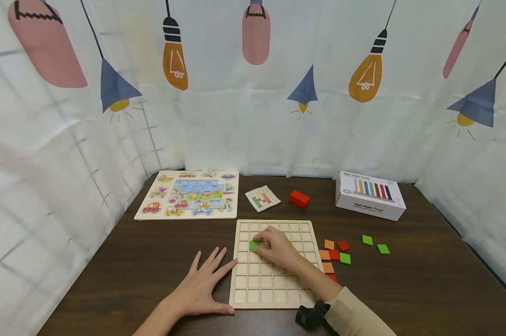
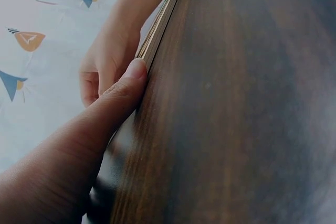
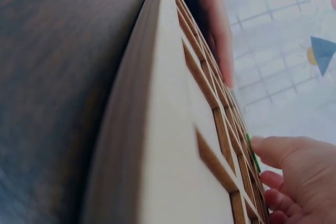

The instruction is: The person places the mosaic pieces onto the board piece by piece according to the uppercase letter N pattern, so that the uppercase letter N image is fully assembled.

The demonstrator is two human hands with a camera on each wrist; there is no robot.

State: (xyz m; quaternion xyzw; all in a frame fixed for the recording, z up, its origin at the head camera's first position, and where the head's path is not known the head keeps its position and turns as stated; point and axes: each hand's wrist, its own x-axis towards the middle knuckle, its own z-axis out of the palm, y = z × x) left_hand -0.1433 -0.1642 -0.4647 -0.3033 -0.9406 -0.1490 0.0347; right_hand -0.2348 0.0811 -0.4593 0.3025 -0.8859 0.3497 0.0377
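A pale wooden grid board [image 1: 266, 282] lies flat on the dark table. Over its upper left part, my right hand [image 1: 278, 248] pinches a green square tile [image 1: 253, 245] between thumb and fingers, level with the cells. From the right wrist view, the thumb meets the tile's thin green edge [image 3: 253, 153]. My left hand [image 1: 199, 288] rests at the board's lower left with fingers spread. Its thumb [image 2: 134, 72] touches near the board's front corner, and the index fingertip reaches the left edge.
Orange tiles [image 1: 328, 268], red tiles [image 1: 334, 255] and green tiles [image 1: 367, 240] lie right of the board. Behind it are a pattern card [image 1: 262, 198], a red block [image 1: 299, 199], a vehicle picture puzzle [image 1: 198, 217] and a white box [image 1: 368, 207]. Patterned curtains enclose the table.
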